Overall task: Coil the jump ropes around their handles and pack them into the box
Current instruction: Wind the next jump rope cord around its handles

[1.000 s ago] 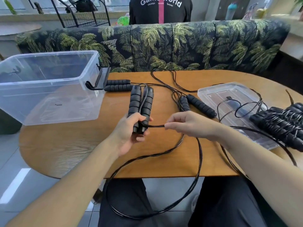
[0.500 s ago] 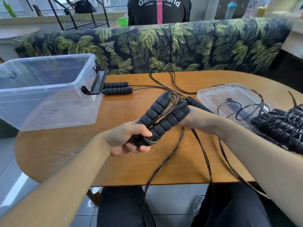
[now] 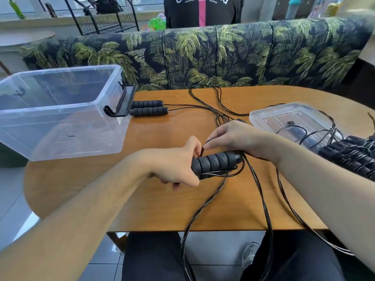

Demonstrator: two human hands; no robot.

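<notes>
Where handles [image 3: 216, 162] stood tilted, now level in left hand [image 3: 178, 165] grip, right hand [image 3: 231, 134] pinching rope [image 3: 205, 144].

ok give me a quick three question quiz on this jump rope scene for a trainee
1. True or false: the clear plastic storage box already holds coiled ropes.
2. Which hand grips the black foam-ringed handles? A) left hand B) right hand
3. What lies on the oval wooden table right beside the box's black latch?

Key:
1. False; no ropes show inside.
2. A; the right hand pinches the thin black cord above the handles.
3. A loose pair of black handles, side by side, cords trailing right.
</notes>
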